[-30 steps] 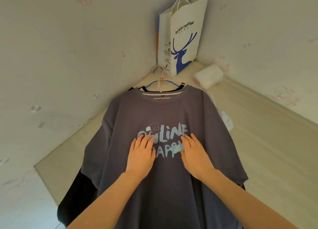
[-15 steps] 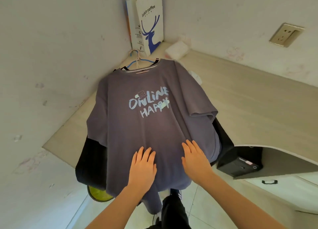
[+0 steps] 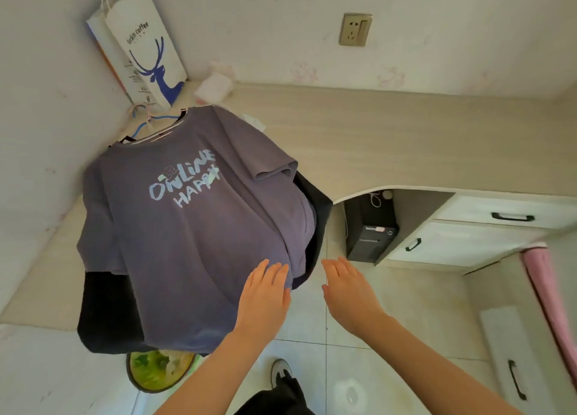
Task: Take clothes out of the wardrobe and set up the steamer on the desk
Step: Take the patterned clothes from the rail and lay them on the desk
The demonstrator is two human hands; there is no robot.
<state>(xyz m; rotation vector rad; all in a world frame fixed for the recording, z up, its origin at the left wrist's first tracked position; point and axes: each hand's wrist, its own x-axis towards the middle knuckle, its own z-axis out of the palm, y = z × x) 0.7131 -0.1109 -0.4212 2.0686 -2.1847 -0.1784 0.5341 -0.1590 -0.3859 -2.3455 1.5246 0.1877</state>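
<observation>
So clothes step looks done: purple T-shirt drapes the bench corner, my left grip flat on its hem, right grip splayed free beside it; next I find the steamer, unseen.

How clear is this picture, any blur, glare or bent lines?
Head view: even soft light, no glare; the T-shirt print reads clearly; the desk edge bows from the wide lens; the left hand and right hand look slightly soft; the space under the desk lies in shade.
</observation>
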